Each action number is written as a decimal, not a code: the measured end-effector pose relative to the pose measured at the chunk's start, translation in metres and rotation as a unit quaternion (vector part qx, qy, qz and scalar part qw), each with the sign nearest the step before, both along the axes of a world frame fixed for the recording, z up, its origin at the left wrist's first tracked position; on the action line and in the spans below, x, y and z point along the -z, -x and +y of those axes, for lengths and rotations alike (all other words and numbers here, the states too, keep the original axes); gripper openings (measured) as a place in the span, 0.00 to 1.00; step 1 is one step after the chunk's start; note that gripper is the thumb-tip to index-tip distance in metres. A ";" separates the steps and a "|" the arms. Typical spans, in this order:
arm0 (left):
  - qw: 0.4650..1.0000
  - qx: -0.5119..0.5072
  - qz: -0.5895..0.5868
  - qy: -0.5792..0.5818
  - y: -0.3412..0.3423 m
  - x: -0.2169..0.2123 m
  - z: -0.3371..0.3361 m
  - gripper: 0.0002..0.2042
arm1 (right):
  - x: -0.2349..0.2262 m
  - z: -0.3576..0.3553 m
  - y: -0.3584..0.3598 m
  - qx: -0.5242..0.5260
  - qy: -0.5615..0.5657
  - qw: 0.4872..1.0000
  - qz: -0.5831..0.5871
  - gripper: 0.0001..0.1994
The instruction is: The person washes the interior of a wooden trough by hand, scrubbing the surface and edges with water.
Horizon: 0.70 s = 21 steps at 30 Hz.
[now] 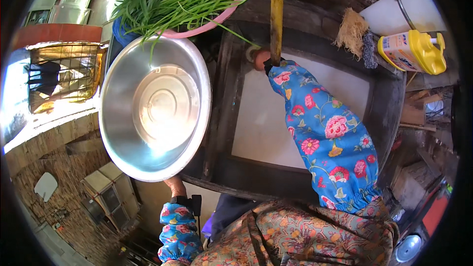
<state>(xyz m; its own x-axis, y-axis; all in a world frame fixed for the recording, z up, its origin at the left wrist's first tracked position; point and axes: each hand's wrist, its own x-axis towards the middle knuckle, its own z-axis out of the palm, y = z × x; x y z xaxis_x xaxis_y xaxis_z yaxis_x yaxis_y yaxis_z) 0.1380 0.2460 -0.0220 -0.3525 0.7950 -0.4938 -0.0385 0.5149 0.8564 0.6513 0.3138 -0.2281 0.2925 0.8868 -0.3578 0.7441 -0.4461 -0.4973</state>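
Note:
A large shiny metal basin (152, 160) sits tilted at the left of the dark sink, with nothing visible inside it. My left hand (175, 187) is at its near rim, holding it from below; the fingers are mostly hidden by the basin. My right arm, in a blue flowered sleeve (335, 143), reaches across the sink (212, 138) to its far side. There my right hand (261, 60) is partly covered by a yellow pole (277, 15) and the cuff, beside something small and pale. Its fingers do not show clearly. Cloudy pale liquid (263, 128) lies in the sink.
Behind the basin, long green leafy vegetables (182, 0) fill a pink basin (207, 27). A fibrous brown scrubber (352, 30), a steel wool pad (369, 49) and a yellow bottle (411, 51) with a white cap are at the sink's far right corner.

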 end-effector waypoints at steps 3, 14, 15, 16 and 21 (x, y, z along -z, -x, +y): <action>0.996 0.030 0.082 -0.025 0.043 -0.009 -0.009 0.22 | -0.031 0.031 0.039 -0.152 0.027 0.985 0.082 0.12; 0.974 0.053 0.213 -0.049 0.053 -0.007 -0.009 0.23 | -0.156 -0.035 0.025 0.114 -0.073 0.871 0.472 0.11; 0.976 0.054 0.207 -0.047 0.040 -0.011 -0.008 0.23 | -0.168 -0.045 0.022 0.115 -0.072 0.874 0.466 0.11; 0.976 0.049 0.204 -0.053 0.027 -0.016 -0.007 0.23 | -0.178 -0.056 0.015 0.160 -0.057 0.865 0.473 0.11; 0.970 0.086 0.213 -0.084 0.011 -0.026 -0.001 0.26 | -0.220 -0.112 -0.013 0.207 -0.079 0.847 0.484 0.12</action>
<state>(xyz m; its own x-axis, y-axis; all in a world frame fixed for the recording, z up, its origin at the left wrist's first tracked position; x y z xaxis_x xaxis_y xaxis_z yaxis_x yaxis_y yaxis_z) 0.1266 0.2445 0.0041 -0.3507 0.9167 -0.1916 0.4110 0.3345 0.8481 0.6643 0.2020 -0.0084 0.2279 0.8393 -0.4936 -0.2491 -0.4398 -0.8628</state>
